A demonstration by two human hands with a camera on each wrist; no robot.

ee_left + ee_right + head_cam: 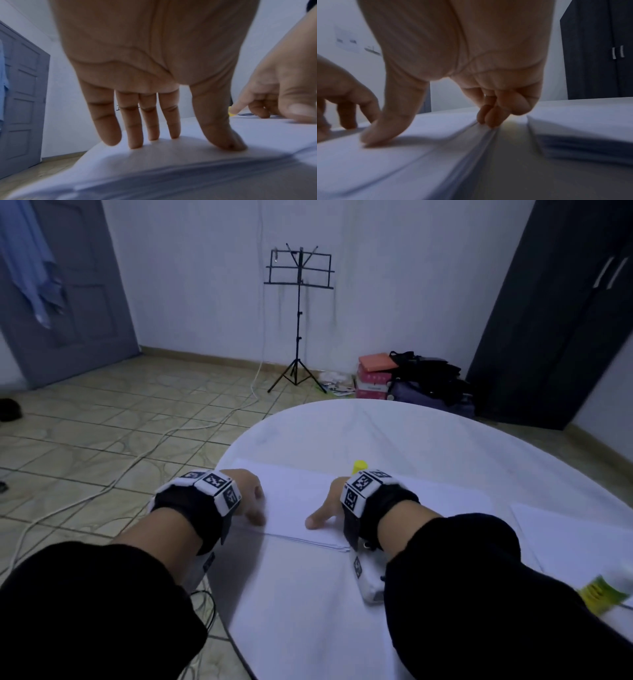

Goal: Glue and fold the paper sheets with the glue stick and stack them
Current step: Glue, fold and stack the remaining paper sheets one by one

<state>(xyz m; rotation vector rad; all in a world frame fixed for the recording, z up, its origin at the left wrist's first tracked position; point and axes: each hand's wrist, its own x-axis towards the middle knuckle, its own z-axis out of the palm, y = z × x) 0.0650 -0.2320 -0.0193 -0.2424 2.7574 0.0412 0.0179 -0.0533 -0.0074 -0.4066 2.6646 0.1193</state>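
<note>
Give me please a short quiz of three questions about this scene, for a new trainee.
1. True or false: the left hand presses straight fingers on the paper stack.
2. The yellow cap sits: A) beyond the right hand; B) under the left hand; C) on the floor.
3. Fill in: a second pile of sheets lies to the ____ of the main stack.

Key: 1 true; 2 A; 3 right.

1. Glue stick [360,465]: only the yellow tip shows; the rest is hidden behind the right wrist.
2. Green-labelled item [603,594]: blurred, cut by the head view's right edge.
3. Paper stack [583,140]: edges blurred, sheet count indeterminable.
</note>
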